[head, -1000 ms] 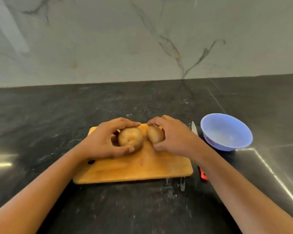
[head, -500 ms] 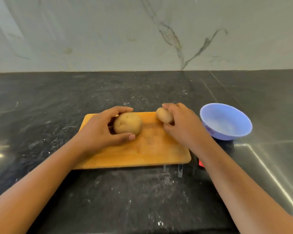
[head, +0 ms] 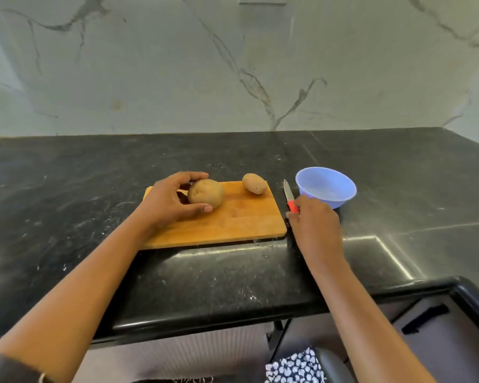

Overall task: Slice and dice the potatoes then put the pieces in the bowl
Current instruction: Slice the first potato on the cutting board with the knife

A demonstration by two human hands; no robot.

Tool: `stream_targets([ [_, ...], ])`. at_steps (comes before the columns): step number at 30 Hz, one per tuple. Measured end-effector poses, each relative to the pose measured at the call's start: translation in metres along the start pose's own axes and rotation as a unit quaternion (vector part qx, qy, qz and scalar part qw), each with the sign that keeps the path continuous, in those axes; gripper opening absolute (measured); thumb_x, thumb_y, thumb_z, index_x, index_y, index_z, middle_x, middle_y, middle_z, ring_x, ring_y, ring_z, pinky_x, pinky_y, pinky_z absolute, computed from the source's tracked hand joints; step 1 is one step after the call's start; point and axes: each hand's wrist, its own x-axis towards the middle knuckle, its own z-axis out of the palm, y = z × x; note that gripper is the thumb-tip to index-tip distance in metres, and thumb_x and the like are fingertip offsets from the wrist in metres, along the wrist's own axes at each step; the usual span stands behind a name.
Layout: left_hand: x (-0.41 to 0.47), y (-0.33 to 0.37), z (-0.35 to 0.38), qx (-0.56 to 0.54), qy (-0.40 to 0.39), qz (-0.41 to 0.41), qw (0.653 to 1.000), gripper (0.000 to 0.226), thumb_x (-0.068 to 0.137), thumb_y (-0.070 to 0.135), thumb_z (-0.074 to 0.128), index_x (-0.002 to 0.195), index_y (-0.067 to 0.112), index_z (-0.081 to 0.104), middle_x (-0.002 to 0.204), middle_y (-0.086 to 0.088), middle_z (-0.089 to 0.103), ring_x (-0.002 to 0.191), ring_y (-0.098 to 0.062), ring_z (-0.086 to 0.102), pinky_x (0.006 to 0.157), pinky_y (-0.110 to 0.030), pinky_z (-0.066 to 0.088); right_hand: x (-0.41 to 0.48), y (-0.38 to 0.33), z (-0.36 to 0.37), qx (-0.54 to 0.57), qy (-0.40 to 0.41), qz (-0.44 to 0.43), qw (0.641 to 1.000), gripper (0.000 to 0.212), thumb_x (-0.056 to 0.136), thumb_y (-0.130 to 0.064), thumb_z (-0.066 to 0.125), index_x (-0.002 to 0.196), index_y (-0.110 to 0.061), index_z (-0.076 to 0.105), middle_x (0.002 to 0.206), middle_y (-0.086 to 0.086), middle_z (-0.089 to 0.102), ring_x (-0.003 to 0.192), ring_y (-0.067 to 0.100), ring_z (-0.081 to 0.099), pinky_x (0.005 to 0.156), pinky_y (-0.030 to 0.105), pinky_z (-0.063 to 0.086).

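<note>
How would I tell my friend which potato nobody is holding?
Find the wooden cutting board on the black counter. At its far right corner, nearest the knife, lies the small potato. Unlike the big round potato that the left hand grips, nothing touches it.

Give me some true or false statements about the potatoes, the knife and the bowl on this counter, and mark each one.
1. The left hand grips the larger potato on the cutting board. True.
2. The knife lies between the cutting board and the bowl. True.
3. The smaller potato is in the bowl. False: it lies on the board's far right corner.
4. The right hand holds the smaller potato. False: it is at the knife's red handle.
5. Both potatoes are sliced. False: both are whole.
</note>
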Motion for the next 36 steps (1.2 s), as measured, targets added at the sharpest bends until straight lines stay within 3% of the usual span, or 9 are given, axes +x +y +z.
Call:
stream_targets([
  [4,0.002,-0.002,-0.001,-0.005,0.002,-0.012,1.000,0.064,0.068,0.036,0.081,0.124,0.043,0.051,0.116,0.017,0.052,0.102,-0.007,0.055,0.081,-0.017,0.046,0.005,-0.005,0.000,0.012,-0.004,0.020,1.000,0.008,0.090,-0.009,0.052,0.093,-0.008,0.059,0.082,0.006,0.059,0.069,0.021,0.046,0.045,0.021,0.019],
  [9,0.002,-0.002,-0.001,-0.007,0.001,-0.013,1.000,0.067,0.067,0.035,0.081,0.127,0.041,0.052,0.118,0.017,0.051,0.102,-0.006,0.055,0.080,-0.015,0.046,0.005,-0.009,-0.005,0.044,-0.022,0.029,0.998,0.005,0.085,-0.003,0.046,0.084,-0.008,0.046,0.076,0.005,0.043,0.062,0.025,0.040,0.045,0.023,0.017],
  [13,0.001,-0.001,-0.001,-0.010,0.002,-0.005,1.000,0.069,0.067,0.035,0.080,0.129,0.038,0.051,0.113,0.024,0.050,0.099,0.000,0.054,0.075,-0.011,0.046,-0.003,-0.026,-0.018,0.111,0.013,-0.036,0.993,0.021,0.087,-0.008,0.048,0.107,-0.012,0.054,0.080,0.000,0.041,0.060,0.014,0.038,0.048,0.020,0.020],
  [18,0.002,-0.002,-0.002,-0.005,0.007,0.005,1.000,0.069,0.068,0.034,0.080,0.130,0.039,0.050,0.110,0.032,0.047,0.099,0.005,0.052,0.073,-0.008,0.046,-0.018,-0.059,-0.030,0.167,-0.080,-0.129,0.974,0.042,0.092,-0.016,0.050,0.133,-0.022,0.046,0.112,-0.005,0.050,0.081,0.011,0.048,0.062,0.019,0.033],
  [27,0.003,-0.007,-0.001,-0.009,0.014,0.005,1.000,0.070,0.067,0.032,0.082,0.130,0.037,0.052,0.117,0.022,0.054,0.098,0.008,0.054,0.076,-0.003,0.047,-0.018,-0.064,-0.020,0.195,-0.116,-0.136,0.964,0.041,0.094,-0.018,0.046,0.134,-0.027,0.048,0.101,-0.010,0.051,0.071,0.004,0.046,0.057,0.012,0.032],
  [31,0.003,-0.006,-0.001,-0.009,0.011,0.001,1.000,0.069,0.067,0.033,0.082,0.129,0.039,0.052,0.113,0.026,0.052,0.096,0.009,0.054,0.073,-0.002,0.046,-0.016,-0.066,-0.020,0.185,-0.120,-0.134,0.966,0.043,0.095,-0.020,0.045,0.137,-0.027,0.045,0.117,-0.008,0.054,0.081,0.005,0.047,0.061,0.014,0.034],
  [36,0.003,-0.006,-0.002,-0.023,0.009,0.002,1.000,0.066,0.065,0.034,0.082,0.122,0.047,0.051,0.109,0.032,0.051,0.096,0.009,0.055,0.075,-0.005,0.047,-0.016,-0.069,-0.020,0.176,-0.117,-0.128,0.969,0.047,0.096,-0.021,0.043,0.142,-0.027,0.040,0.121,-0.008,0.052,0.080,0.005,0.043,0.063,0.018,0.030],
])
